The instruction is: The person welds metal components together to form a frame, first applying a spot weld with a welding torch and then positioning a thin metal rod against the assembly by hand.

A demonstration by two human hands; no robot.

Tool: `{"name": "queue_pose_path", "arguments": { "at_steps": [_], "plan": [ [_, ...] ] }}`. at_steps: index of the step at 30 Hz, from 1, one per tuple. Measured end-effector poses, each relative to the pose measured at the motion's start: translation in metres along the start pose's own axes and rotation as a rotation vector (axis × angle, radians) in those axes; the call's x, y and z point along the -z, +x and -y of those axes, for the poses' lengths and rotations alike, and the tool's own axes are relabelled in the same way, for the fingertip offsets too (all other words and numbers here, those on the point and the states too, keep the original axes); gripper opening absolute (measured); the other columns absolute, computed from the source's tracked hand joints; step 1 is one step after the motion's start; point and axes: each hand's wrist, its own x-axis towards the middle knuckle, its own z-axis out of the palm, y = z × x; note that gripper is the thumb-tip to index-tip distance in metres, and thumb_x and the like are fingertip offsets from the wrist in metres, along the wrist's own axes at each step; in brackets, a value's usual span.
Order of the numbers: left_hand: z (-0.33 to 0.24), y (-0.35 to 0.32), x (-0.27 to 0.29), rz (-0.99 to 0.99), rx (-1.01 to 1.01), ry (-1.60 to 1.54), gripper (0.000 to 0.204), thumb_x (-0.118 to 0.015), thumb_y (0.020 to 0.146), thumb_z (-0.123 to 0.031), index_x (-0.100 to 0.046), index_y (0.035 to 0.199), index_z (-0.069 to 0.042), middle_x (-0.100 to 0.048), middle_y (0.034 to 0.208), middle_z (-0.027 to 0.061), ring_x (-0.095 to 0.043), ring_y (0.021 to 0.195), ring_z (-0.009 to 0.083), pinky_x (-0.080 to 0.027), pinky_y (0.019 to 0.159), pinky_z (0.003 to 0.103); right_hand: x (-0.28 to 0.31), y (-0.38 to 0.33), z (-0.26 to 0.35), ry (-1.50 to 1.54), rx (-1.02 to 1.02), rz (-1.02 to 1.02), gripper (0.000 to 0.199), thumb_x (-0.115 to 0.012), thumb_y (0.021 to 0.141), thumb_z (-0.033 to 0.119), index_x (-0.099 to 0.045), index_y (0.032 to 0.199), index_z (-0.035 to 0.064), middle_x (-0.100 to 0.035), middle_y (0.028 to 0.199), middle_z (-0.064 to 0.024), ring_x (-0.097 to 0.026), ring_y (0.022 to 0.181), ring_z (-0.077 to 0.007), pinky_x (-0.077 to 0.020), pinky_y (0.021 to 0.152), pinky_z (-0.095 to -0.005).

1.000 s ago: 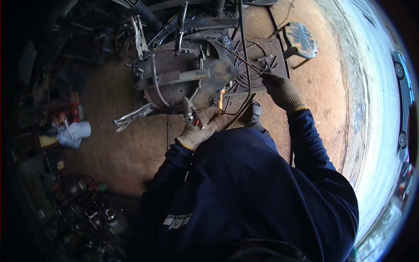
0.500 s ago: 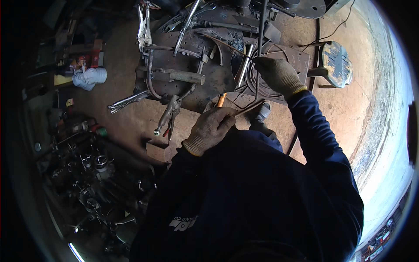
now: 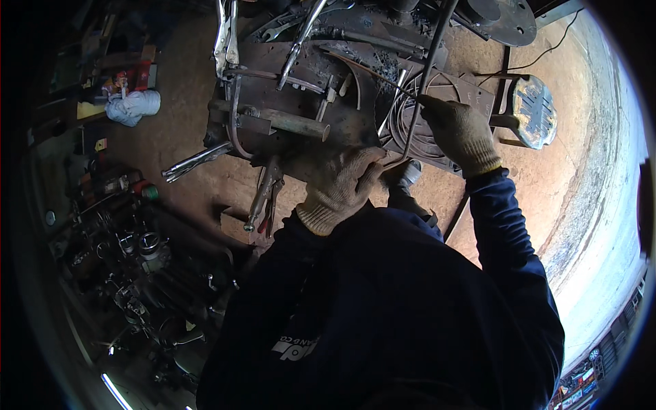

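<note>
Rod: a thin dark metal rod (image 3: pixel 429 68) runs from the far edge down toward the middle of the scene, over the right part of the bench.
Right hand: gloved right hand (image 3: pixel 459 133), fingers curled and pinching the rod partway along; the arm in a dark blue sleeve (image 3: pixel 509 239) reaches up from the near right.
Left hand: gloved left hand (image 3: pixel 339 186), knuckles up, fingers folded over the near edge of the bench; what they grip is hidden.
Bench: a rusty steel bench (image 3: pixel 342 82) at far centre, carrying a short pipe (image 3: pixel 290 124), locking pliers (image 3: pixel 222 34) at its far left and coiled wire (image 3: pixel 417 133) to the right.
Floor: bare dirt floor (image 3: pixel 184 137); a white cloth bundle (image 3: pixel 133 106) far left, a metal stool (image 3: pixel 533 113) right, engine parts (image 3: pixel 137 260) near left.
</note>
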Motion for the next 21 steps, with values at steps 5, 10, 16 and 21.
{"name": "queue_pose_path", "arguments": {
  "at_steps": [5,10,16,21],
  "plan": [
    [0.004,0.003,-0.001,-0.033,0.016,0.076,0.026,-0.073,0.091,-0.017,-0.066,0.115,-0.013,-0.066,0.105,0.0085,-0.067,0.086,0.0291,-0.056,0.073,0.04,0.005,0.013,-0.002,0.044,-0.014,0.062,0.028,-0.053,0.102,0.031,-0.072,0.121,0.0224,-0.075,0.093,-0.0117,-0.073,0.085,-0.0346,-0.0578,0.071,-0.0463],
    [0.012,0.006,-0.001,-0.033,0.019,0.143,0.027,-0.074,0.089,-0.02,-0.066,0.115,-0.014,-0.064,0.111,0.0079,-0.067,0.094,0.0285,-0.056,0.077,0.042,-0.004,0.025,-0.009,0.121,0.021,0.036,0.03,-0.06,0.1,0.028,-0.072,0.124,0.0145,-0.075,0.102,-0.0163,-0.072,0.092,-0.0353,-0.0571,0.078,-0.0423],
    [0.03,-0.002,-0.006,-0.042,0.038,0.191,0.027,-0.074,0.089,-0.02,-0.066,0.114,-0.015,-0.064,0.112,0.007,-0.067,0.097,0.0281,-0.057,0.078,0.041,-0.007,0.018,-0.007,0.162,-0.035,0.077,0.031,-0.061,0.099,0.025,-0.071,0.127,0.0153,-0.075,0.103,-0.0166,-0.073,0.093,-0.0355,-0.0572,0.078,-0.0414],
    [0.035,0.0,-0.01,-0.064,0.006,0.214,0.027,-0.073,0.089,-0.02,-0.067,0.114,-0.015,-0.064,0.111,0.0061,-0.067,0.096,0.027,-0.057,0.077,0.04,-0.007,0.019,-0.013,0.218,-0.02,0.062,0.032,-0.062,0.098,0.021,-0.071,0.128,0.0137,-0.075,0.104,-0.0178,-0.073,0.094,-0.0345,-0.0573,0.08,-0.0407]
  ]
}}
